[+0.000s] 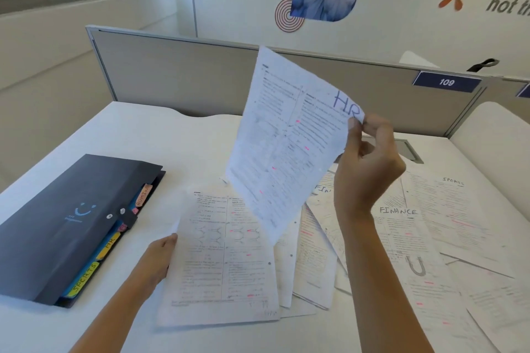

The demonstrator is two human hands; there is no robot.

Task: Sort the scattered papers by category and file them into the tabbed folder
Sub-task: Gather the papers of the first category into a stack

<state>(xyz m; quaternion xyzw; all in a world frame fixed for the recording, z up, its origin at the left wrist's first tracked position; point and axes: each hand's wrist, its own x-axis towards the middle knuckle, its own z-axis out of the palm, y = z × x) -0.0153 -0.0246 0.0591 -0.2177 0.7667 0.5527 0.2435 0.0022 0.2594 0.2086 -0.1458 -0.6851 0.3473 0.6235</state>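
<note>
My right hand (368, 163) pinches the top right corner of a printed sheet marked "HR" (289, 140) and holds it up in the air above the desk. My left hand (159, 256) grips the left edge of another printed sheet (220, 258) that lies in front of me. A dark tabbed folder (66, 226) lies shut at the left, with tabs reading SPORTS, HR and ADMIN along its right edge. Several more sheets are scattered to the right, one marked "FINANCE" (401, 238) and one marked "SPORTS" (456, 209).
The white desk (143, 137) ends at a grey partition (183, 77) behind, which bears a "109" plate (446, 82). A cable cut-out (408, 149) sits in the desk behind my right hand. The adjacent desk begins at the far right.
</note>
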